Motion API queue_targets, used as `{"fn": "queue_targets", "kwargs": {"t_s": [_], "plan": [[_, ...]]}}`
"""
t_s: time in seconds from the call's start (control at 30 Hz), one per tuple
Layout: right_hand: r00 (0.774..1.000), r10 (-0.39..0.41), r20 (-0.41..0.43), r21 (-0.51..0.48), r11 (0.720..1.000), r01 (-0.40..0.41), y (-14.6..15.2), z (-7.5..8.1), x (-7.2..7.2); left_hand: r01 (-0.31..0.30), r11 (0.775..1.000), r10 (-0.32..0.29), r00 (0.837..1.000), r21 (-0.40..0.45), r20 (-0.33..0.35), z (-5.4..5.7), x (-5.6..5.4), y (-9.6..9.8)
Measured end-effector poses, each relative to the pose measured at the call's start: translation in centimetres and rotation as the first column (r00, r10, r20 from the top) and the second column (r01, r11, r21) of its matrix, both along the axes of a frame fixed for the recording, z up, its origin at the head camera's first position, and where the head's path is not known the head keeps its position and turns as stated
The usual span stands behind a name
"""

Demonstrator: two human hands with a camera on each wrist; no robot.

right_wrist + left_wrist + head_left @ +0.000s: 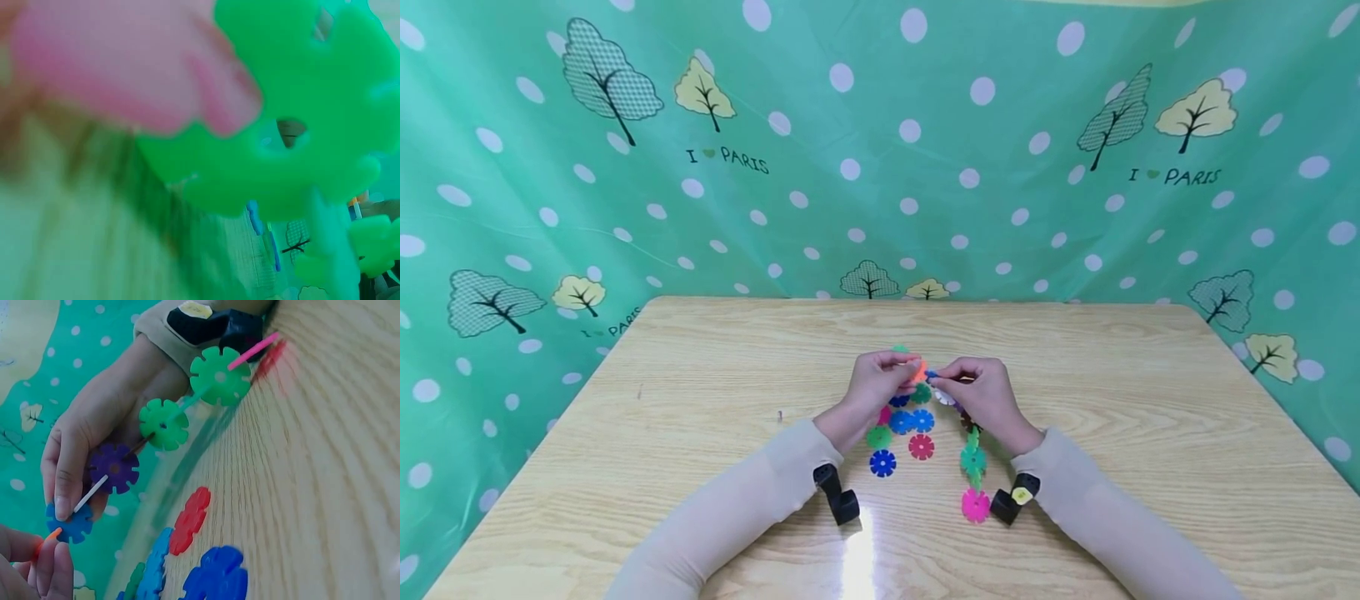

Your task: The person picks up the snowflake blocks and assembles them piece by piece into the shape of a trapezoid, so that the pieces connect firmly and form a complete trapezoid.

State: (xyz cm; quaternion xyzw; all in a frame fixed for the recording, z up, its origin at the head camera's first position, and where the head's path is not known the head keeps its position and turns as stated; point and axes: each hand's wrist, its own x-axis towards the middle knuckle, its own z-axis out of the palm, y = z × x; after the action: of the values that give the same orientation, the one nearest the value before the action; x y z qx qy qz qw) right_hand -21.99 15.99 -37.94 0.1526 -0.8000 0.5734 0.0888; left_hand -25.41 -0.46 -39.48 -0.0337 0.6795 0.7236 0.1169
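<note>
Pinching orange disc (920,372) in left hand (877,385), just below frame centre.
Gripping blue disc (74,527) in right hand (985,390), apparently touching orange disc.

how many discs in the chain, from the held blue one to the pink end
8. In order from the right hand: blue disc, white disc, purple disc, brown disc, green disc, teal disc, second green disc, pink disc. None seems hidden.

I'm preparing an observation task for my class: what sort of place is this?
Probably an indoor play or craft spot, perhaps staged: a wood-grain table, a green tree-print sheet behind it, and colourful notched discs, some linked together.
</note>
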Motion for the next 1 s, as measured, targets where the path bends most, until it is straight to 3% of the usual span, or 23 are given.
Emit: {"fn": "queue_targets", "kwargs": {"t_s": [0.2,0.63,1.0], "plan": [[1.000,0.004,0.004,-0.005,1.000,-0.004,-0.02,0.09,0.01,0.020,1.000,-0.020,1.000,0.000,0.015,0.01,-0.16,-0.11],[1.000,0.003,0.027,-0.006,1.000,-0.003,0.08,0.09,-0.05,-0.028,0.997,0.016,0.988,0.076,0.155,-0.32,-0.22,0.14],[1.000,0.016,0.013,-0.014,1.000,-0.016,0.00,0.01,-0.07,-0.022,0.998,0.012,0.990,0.065,0.139,-0.30,-0.22,0.04]]}}
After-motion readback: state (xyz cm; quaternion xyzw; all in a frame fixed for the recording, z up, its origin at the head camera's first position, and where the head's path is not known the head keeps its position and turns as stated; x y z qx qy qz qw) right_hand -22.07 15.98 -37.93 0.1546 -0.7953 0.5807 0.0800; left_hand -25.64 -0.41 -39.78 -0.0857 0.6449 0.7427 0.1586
